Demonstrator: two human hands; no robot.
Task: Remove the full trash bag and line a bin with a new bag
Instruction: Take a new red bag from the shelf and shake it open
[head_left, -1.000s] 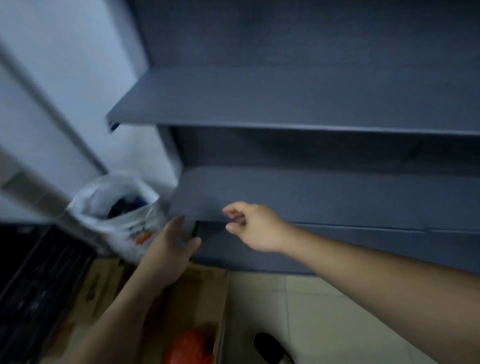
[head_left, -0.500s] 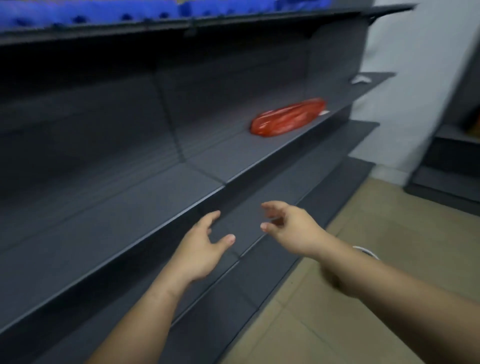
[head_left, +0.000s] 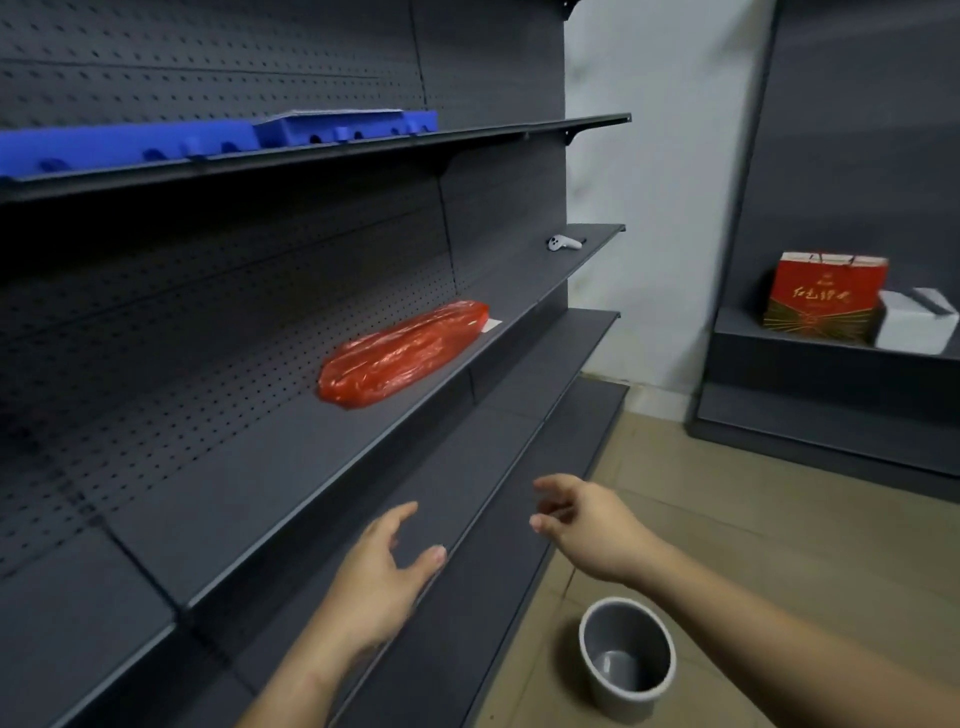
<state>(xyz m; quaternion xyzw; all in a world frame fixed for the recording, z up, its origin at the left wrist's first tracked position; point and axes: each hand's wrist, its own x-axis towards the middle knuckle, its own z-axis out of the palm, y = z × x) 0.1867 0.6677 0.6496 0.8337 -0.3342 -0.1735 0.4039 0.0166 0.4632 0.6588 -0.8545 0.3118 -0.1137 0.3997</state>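
Observation:
A small grey bin (head_left: 627, 659) stands on the tiled floor at the lower right, with no bag in it. A red plastic bundle of bags (head_left: 402, 353) lies on the middle dark shelf (head_left: 291, 467), well beyond both hands. My left hand (head_left: 382, 577) hovers open over the lower shelves, fingers spread, holding nothing. My right hand (head_left: 584, 522) is beside it, above and left of the bin, fingers loosely apart and empty.
Blue foam trays (head_left: 218, 137) sit on the top shelf. A white controller (head_left: 565, 242) lies at the far end of the middle shelf. On a second shelf unit at the right stand a red gift bag (head_left: 826, 296) and a white box (head_left: 917, 322).
The view has swung from the white full bag and cardboard box at the left to the shelves and the grey bin at the right. Both hands stay open and empty.

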